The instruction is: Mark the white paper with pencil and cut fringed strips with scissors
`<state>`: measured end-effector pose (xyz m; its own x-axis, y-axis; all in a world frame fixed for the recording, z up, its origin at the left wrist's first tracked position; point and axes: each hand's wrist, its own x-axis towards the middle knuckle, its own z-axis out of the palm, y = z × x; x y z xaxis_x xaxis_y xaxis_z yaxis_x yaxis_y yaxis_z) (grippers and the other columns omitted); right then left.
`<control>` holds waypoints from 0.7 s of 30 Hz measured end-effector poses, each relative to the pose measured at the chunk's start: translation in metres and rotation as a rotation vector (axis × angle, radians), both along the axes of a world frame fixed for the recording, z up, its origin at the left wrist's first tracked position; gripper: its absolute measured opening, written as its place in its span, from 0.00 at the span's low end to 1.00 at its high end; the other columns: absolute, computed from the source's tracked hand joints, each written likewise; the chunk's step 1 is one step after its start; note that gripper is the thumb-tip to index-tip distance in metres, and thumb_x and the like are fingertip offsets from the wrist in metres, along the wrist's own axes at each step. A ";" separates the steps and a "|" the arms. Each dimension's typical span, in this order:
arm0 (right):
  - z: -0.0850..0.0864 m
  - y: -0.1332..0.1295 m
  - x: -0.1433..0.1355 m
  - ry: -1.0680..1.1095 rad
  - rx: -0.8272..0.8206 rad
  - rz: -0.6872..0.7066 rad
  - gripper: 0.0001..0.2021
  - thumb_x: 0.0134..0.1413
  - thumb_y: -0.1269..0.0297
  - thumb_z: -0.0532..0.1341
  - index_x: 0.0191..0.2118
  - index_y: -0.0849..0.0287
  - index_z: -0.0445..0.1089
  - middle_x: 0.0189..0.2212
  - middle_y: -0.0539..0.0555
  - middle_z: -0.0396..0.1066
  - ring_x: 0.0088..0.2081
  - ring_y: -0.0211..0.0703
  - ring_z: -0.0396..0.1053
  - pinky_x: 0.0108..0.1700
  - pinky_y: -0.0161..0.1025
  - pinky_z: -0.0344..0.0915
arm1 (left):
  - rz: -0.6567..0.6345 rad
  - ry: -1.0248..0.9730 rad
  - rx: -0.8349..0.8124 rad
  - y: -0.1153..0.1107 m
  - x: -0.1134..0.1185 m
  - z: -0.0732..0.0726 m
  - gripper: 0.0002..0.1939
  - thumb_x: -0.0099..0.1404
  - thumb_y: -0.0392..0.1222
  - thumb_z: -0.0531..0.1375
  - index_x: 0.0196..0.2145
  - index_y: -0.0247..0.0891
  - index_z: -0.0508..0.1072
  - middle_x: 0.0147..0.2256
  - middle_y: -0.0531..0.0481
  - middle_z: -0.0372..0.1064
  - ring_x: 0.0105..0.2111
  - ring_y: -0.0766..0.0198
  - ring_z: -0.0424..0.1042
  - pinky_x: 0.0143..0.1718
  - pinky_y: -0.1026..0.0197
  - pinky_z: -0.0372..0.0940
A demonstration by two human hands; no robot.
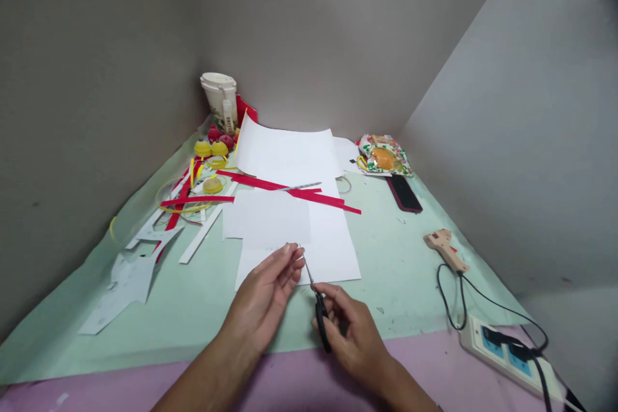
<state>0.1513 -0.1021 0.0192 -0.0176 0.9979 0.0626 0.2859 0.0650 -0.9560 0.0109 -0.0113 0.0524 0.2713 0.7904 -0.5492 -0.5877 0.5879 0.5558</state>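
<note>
Gripping black-handled scissors in the closed right hand, over the front of the bench! Pointing the blades up beside the left hand, half curled, with any hold too small to tell. On past to white paper, just beyond, with red strips across.

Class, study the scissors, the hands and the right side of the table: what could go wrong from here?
The scissors in the right hand point up beside the left hand's fingertips, so a slip might nick a finger.

Their tips are also over the white paper, which could get an accidental snip or scratch.

The glue gun's cord lies in a loose loop near the table's front; a sleeve or arm might snag it.
</note>
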 end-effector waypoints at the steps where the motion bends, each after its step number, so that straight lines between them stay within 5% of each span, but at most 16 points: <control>1: 0.000 0.000 0.000 -0.007 -0.009 0.004 0.19 0.54 0.72 0.56 0.53 0.60 0.65 0.25 0.47 0.64 0.24 0.33 0.60 0.26 0.30 0.59 | 0.012 -0.009 -0.022 0.001 0.000 0.000 0.04 0.63 0.32 0.61 0.36 0.32 0.77 0.37 0.44 0.76 0.33 0.68 0.75 0.36 0.68 0.72; 7: -0.003 0.002 -0.001 -0.039 -0.060 0.002 0.18 0.53 0.72 0.56 0.51 0.61 0.66 0.24 0.47 0.61 0.24 0.34 0.58 0.27 0.30 0.58 | 0.048 -0.029 -0.119 0.003 0.000 0.001 0.05 0.64 0.33 0.60 0.38 0.32 0.75 0.40 0.42 0.76 0.36 0.66 0.76 0.37 0.67 0.72; 21: -0.008 0.002 -0.001 -0.047 -0.106 0.077 0.20 0.51 0.74 0.57 0.51 0.58 0.66 0.24 0.45 0.61 0.23 0.33 0.58 0.26 0.29 0.57 | 0.019 0.017 -0.065 0.004 -0.001 -0.006 0.07 0.64 0.35 0.60 0.39 0.32 0.76 0.43 0.39 0.75 0.41 0.62 0.76 0.45 0.63 0.71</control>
